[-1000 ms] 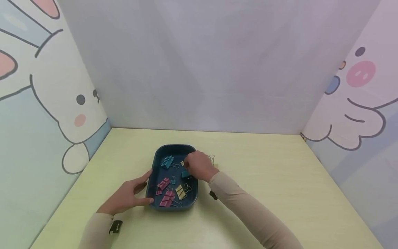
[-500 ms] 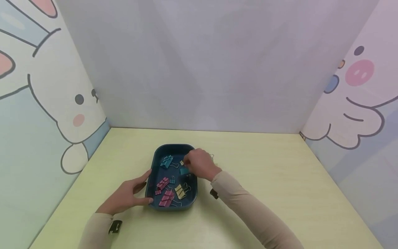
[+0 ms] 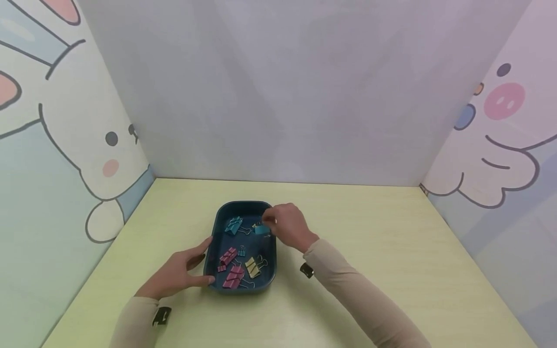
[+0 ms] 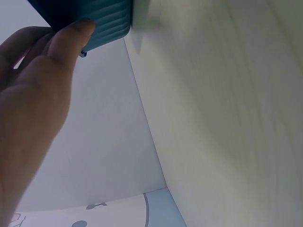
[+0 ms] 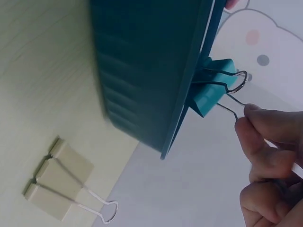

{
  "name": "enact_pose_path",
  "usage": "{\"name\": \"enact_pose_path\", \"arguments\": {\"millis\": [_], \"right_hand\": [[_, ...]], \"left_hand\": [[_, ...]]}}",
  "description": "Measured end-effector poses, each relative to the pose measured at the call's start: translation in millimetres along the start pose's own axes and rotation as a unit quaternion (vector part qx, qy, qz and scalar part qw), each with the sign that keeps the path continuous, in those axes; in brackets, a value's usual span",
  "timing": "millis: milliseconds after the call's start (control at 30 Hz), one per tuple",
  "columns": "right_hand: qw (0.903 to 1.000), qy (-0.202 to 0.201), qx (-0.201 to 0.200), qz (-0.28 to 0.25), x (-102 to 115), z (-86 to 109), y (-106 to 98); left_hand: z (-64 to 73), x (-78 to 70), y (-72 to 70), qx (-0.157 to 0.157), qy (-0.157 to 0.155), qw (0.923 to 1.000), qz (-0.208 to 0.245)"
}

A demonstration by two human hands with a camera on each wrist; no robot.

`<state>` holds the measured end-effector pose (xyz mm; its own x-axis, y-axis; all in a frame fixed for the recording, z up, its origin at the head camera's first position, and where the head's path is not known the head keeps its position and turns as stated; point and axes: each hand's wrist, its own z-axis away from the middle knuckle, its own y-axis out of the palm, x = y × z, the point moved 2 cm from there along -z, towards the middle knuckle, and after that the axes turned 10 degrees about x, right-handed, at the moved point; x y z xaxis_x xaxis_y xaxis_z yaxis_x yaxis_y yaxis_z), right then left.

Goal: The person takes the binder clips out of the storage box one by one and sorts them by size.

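A dark blue tray (image 3: 247, 243) stands on the table, holding several binder clips. My left hand (image 3: 176, 275) is spread against its left side, the thumb near the front corner; the left wrist view shows that thumb (image 4: 75, 35) on the ribbed outer wall. At the opposite rim, my right hand (image 3: 290, 227) pinches one wire handle of a teal binder clip (image 5: 213, 90) between thumb and forefinger. The clip's body overlaps the tray's edge in the right wrist view. A second teal clip (image 3: 234, 225) lies to its left inside the tray.
Also in the tray are a larger pink clip (image 3: 233, 277), another pink clip (image 3: 228, 256), a yellow clip (image 3: 253, 267) and a tiny teal clip (image 3: 241, 251). Outside, a big yellow binder clip (image 5: 61, 177) lies on the table, hidden behind my right hand in the head view.
My right hand has shifted away and to the right, and the teal clip has moved with it toward the tray's far right side. The left hand and tray hold their place.
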<state>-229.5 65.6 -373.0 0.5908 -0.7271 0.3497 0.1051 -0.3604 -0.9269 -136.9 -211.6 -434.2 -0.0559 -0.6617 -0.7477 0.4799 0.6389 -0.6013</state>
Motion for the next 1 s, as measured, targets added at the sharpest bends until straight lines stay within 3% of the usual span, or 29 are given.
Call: {"name": "enact_pose_path", "arguments": {"millis": [433, 1000], "right_hand": [[0.9920, -0.054, -0.073, -0.087, -29.8, 17.0, -8.0], [0.9855, -0.082, -0.083, -0.123, -74.1, 56.2, -10.7]], "left_hand": [[-2.0, -2.2, -0.9, -0.003, -0.005, 1.0000, 0.005], [-1.0, -0.4, 4.4, -0.003, -0.006, 0.9999, 0.008]]}}
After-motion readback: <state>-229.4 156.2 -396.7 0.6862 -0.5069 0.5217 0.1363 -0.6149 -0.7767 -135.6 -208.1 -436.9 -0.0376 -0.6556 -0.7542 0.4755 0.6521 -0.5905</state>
